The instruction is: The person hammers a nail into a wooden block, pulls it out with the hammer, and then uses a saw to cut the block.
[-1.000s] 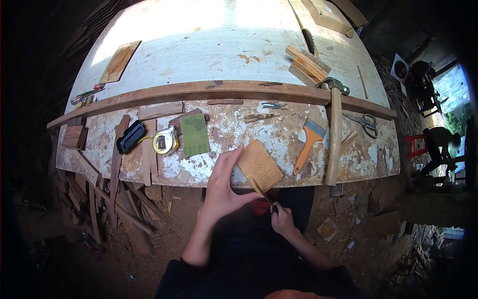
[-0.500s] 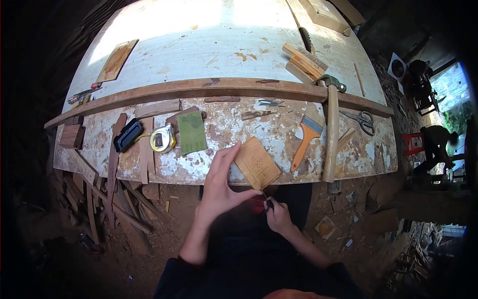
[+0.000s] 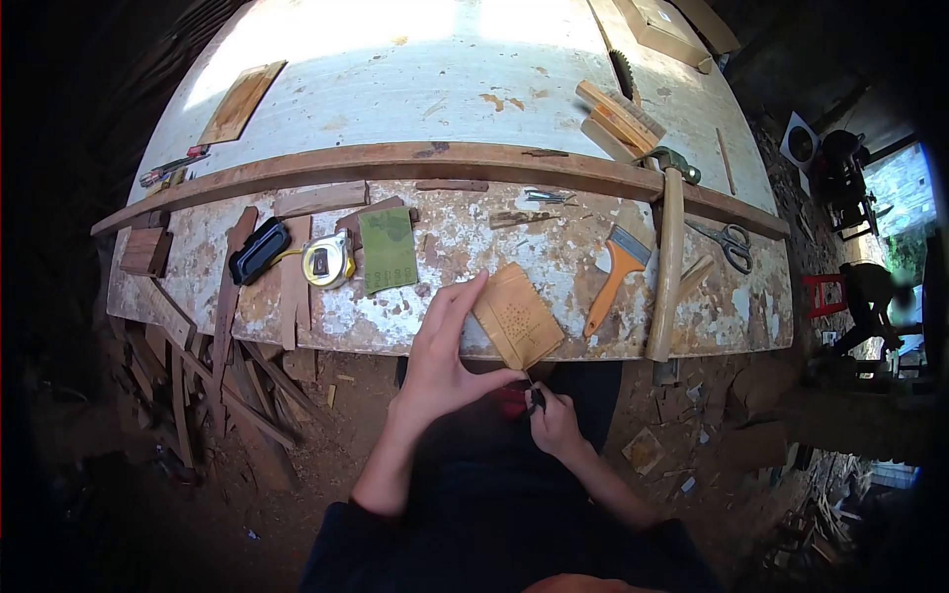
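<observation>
My left hand point(image 3: 440, 358) grips a small square wooden block point(image 3: 521, 318), its fingers along the left side and its thumb at the near corner. Dark dots and a line mark the block's top face. My right hand point(image 3: 557, 425) is closed round the dark handle of a thin-shafted tool point(image 3: 537, 397), whose tip meets the block's near corner. The tool's exact kind is hidden by the fingers. Something red shows in the shadow beside the handle. Nearest on the bench are a green sandpaper sheet point(image 3: 388, 250) and an orange-handled paintbrush point(image 3: 617, 277).
A long wooden beam point(image 3: 395, 161) crosses the paint-flaked bench point(image 3: 445, 212). A tape measure point(image 3: 327, 261) lies left; a hammer point(image 3: 668, 262) and scissors point(image 3: 733, 246) lie right. Wood offcuts point(image 3: 242, 405) lean below the bench's left edge. Another person point(image 3: 872, 301) bends over at far right.
The view has shifted slightly, so the bench and its tools sit a little higher and further right. Both hands keep their hold on the block and the tool.
</observation>
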Demonstrator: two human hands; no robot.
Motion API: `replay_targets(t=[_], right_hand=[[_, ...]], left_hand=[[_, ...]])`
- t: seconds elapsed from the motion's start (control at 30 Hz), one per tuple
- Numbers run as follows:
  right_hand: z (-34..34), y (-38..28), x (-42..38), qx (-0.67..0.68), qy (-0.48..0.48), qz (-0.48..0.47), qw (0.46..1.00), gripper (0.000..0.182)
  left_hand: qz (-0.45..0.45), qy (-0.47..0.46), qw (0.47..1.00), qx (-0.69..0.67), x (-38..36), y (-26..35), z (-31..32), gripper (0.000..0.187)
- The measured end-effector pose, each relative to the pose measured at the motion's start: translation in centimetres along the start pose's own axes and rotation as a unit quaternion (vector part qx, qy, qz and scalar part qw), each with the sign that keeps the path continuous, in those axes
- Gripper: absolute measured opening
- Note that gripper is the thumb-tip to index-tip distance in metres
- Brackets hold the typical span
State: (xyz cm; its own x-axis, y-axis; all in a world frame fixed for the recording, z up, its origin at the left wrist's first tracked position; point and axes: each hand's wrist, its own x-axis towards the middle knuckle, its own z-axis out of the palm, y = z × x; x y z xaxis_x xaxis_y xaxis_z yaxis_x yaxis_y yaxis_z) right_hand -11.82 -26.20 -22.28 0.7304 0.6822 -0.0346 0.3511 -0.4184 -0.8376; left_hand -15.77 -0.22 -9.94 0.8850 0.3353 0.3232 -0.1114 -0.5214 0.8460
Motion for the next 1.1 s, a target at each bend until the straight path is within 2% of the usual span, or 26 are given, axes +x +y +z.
replay_targets(t=[0.17, 0.23, 0.33, 0.4, 0.47, 0.53, 0.63, 0.7, 0.77, 0.93, 1.0, 1.07, 1.1], right_hand=[[0.6, 3.7, -0.5, 0.006, -0.034, 0.002, 0.999, 0.02], [-0.4, 2.1, -0.2, -0.012, -0.042, 0.014, 0.999, 0.019], [-0.6, -0.7, 0.5, -0.033, -0.004, -0.006, 0.999, 0.013], [0.2, 2.9, -0.6, -0.004, -0.029, -0.003, 1.0, 0.013], [0.4, 3.7, -0.7, 0.015, -0.039, 0.005, 0.999, 0.011], [-0.3, 1.7, -0.2, 0.026, -0.044, 0.02, 0.999, 0.01], [0.3, -0.7, 0.0, 0.02, 0.006, 0.013, 1.0, 0.016], [1.0, 3.4, -1.2, 0.017, -0.033, 0.016, 0.999, 0.023], [1.0, 4.5, -1.5, 0.007, -0.045, 0.021, 0.999, 0.027], [0.0, -0.3, -0.3, -0.031, -0.01, 0.017, 0.999, 0.026], [0.4, 2.9, -1.5, -0.004, -0.043, 0.039, 0.998, 0.026], [0.3, 3.1, -1.0, -0.013, -0.065, 0.042, 0.997, 0.027], [-0.1, 0.9, -0.6, -0.034, -0.073, 0.039, 0.996, 0.029]], left_hand=[[-0.004, -0.001, 1.0, 0.002, -0.1, -0.2, 0.0, 0.123], [0.004, 0.003, 1.0, 0.013, 0.2, -0.1, -0.2, 0.123], [0.012, 0.005, 1.0, 0.013, 0.1, 0.2, -0.2, 0.123], [0.014, 0.008, 1.0, 0.018, 0.2, 0.0, -0.1, 0.123], [0.018, 0.007, 1.0, 0.019, 0.1, 0.1, -0.1, 0.124], [0.015, 0.006, 1.0, 0.019, 0.1, 0.2, -0.1, 0.124], [0.013, -0.003, 1.0, 0.023, 0.1, 0.1, -0.3, 0.123], [0.013, -0.001, 1.0, 0.016, 0.1, 0.2, -0.3, 0.123], [0.021, 0.005, 1.0, 0.02, 0.1, 0.0, -0.1, 0.123], [0.004, -0.001, 1.0, 0.014, -0.3, 0.0, 0.0, 0.123], [0.001, 0.001, 1.0, 0.014, 0.0, 0.1, -0.2, 0.124], [0.012, 0.004, 1.0, 0.015, 0.3, 0.1, -0.3, 0.124], [0.011, 0.003, 1.0, 0.013, 0.1, 0.0, -0.1, 0.124]])
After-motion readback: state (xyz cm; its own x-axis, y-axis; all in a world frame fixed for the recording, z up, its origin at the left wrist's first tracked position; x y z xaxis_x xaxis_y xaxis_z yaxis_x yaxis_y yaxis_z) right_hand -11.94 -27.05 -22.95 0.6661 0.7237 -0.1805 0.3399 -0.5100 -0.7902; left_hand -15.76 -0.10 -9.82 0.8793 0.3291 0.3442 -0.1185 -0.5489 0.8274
